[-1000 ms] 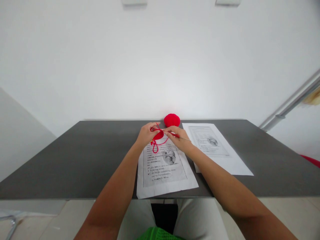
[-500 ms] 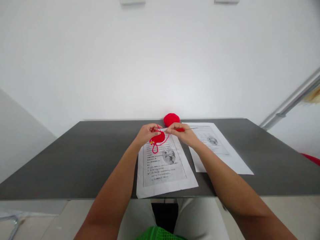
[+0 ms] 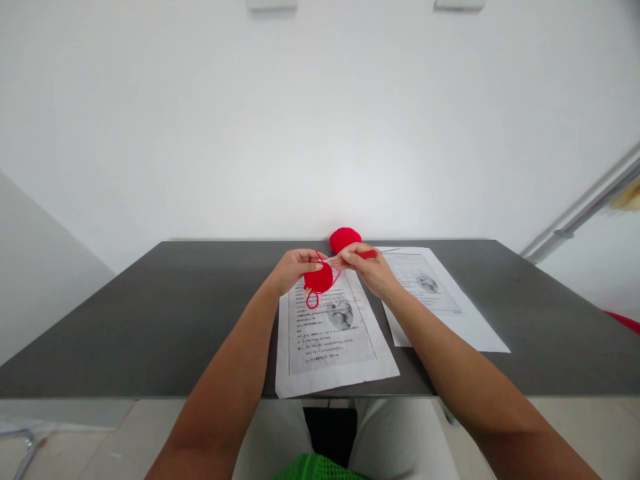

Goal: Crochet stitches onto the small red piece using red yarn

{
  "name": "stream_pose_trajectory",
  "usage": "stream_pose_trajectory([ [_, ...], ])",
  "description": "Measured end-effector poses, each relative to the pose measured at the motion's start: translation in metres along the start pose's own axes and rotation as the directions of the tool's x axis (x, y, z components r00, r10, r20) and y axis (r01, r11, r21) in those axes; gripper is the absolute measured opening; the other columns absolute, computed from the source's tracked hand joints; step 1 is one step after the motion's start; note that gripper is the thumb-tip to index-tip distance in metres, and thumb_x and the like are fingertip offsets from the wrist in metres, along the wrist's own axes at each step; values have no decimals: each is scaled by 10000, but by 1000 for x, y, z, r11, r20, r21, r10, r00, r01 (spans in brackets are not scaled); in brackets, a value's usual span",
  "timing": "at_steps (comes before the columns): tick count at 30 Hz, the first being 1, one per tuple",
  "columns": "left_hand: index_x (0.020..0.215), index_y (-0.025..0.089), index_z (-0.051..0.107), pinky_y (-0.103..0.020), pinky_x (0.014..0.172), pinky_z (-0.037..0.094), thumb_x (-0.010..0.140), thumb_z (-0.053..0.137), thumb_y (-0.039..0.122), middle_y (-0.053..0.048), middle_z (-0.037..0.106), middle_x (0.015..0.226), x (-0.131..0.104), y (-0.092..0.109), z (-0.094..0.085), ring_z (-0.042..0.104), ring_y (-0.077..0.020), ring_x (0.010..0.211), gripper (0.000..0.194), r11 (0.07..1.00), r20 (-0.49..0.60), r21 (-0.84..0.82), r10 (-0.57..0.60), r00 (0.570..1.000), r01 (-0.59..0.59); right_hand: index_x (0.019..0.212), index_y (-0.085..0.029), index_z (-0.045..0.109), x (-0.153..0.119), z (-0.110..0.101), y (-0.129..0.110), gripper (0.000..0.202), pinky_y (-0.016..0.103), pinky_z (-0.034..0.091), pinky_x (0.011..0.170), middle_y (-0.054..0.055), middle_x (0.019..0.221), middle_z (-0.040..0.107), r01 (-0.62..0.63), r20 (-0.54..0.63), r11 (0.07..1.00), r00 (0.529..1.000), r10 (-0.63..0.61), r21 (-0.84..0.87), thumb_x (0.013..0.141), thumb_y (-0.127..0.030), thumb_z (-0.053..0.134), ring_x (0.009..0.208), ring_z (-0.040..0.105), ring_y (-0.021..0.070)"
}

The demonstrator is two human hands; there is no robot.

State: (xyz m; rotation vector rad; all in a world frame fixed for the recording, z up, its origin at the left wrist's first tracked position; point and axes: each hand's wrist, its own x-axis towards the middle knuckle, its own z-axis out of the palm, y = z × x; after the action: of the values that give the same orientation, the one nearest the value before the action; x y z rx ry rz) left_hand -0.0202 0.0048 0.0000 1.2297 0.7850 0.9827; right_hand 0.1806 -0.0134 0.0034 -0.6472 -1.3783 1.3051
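Brightly red yarn piece (image 3: 319, 278), rounded, thin loop (image 3: 313, 307) hanging below

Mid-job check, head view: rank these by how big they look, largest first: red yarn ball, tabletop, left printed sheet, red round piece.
1. Tabletop
2. Left printed sheet
3. Red yarn ball and red round piece: too alike to rank; the ball is partly covered and farther back.

Two hands (image 3: 295, 270) (image 3: 367, 267), two sheets (image 3: 325, 340) (image 3: 445, 303), one yarn ball (image 3: 345, 239), one disc (image 3: 319, 279), probably one hook (image 3: 369, 254).
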Motion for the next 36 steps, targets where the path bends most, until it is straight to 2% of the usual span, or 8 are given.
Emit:
stream_pose_trajectory([
  [6, 792, 132, 739, -264, 634, 443, 538, 836, 193, -39, 721, 711, -3, 4, 0, 614, -127, 608, 278, 993, 73, -113, -34, 997, 42, 801, -213, 715, -7, 8, -3, 192, 376, 578, 820, 42, 843, 762, 226, 3, 935, 972, -234, -273, 818, -404, 707, 807, 716, 194],
  [10, 814, 124, 743, -250, 633, 450, 523, 847, 178, -44, 727, 716, -4, 3, -2, 623, -121, 611, 314, 989, 100, -126, -68, 993, 81, 838, -233, 736, -9, 9, 0, 142, 394, 564, 852, 57, 904, 765, 398, 149, 803, 916, -372, -443, 868, -351, 662, 893, 711, 210],
  [14, 829, 121, 743, -255, 664, 473, 514, 858, 182, -55, 736, 739, -4, 2, 0, 648, -132, 645, 341, 988, 112, -111, -92, 989, 104, 918, -245, 741, -8, 6, 3, 95, 408, 544, 910, 76, 1037, 756, 520, 264, 688, 853, -451, -506, 878, -265, 657, 993, 694, 217],
  [18, 862, 124, 746, -287, 736, 488, 537, 849, 204, -60, 746, 779, -3, 1, 3, 662, -150, 702, 350, 995, 86, -77, -64, 994, 70, 953, -255, 737, -7, 3, 4, 130, 388, 554, 898, 59, 999, 764, 490, 272, 687, 871, -409, -537, 898, -297, 627, 953, 706, 204],
  [24, 854, 136, 748, -334, 865, 484, 612, 811, 305, -81, 757, 906, 1, -1, 7, 669, -195, 844, 302, 992, -29, 81, 104, 994, -101, 915, -245, 740, -5, 0, 6, 171, 385, 551, 871, 55, 963, 768, 371, 131, 708, 920, -370, -601, 898, -357, 612, 910, 707, 211],
  [31, 914, 164, 736, -348, 946, 478, 767, 669, 320, -109, 715, 1119, 6, -13, 21, 644, -233, 1024, 225, 874, -198, 385, 394, 898, -298, 931, -251, 718, -4, 2, 10, 168, 394, 525, 924, 53, 986, 754, 346, 35, 672, 902, -430, -655, 919, -326, 568, 968, 686, 215],
  [33, 951, 173, 736, -347, 966, 471, 786, 644, 308, -98, 714, 1134, 7, -17, 28, 636, -236, 1064, 233, 883, -217, 358, 395, 892, -304, 954, -255, 702, -4, 2, 12, 168, 400, 515, 943, 55, 1028, 741, 375, 43, 622, 876, -481, -687, 930, -324, 551, 999, 673, 215],
  [36, 953, 169, 736, -353, 953, 479, 768, 663, 318, -83, 741, 1056, 7, -19, 37, 646, -240, 1046, 249, 943, -264, 170, 323, 909, -286, 990, -262, 677, -5, 2, 15, 146, 407, 504, 960, 57, 1067, 724, 427, 77, 557, 836, -543, -712, 934, -308, 550, 1037, 653, 217],
])
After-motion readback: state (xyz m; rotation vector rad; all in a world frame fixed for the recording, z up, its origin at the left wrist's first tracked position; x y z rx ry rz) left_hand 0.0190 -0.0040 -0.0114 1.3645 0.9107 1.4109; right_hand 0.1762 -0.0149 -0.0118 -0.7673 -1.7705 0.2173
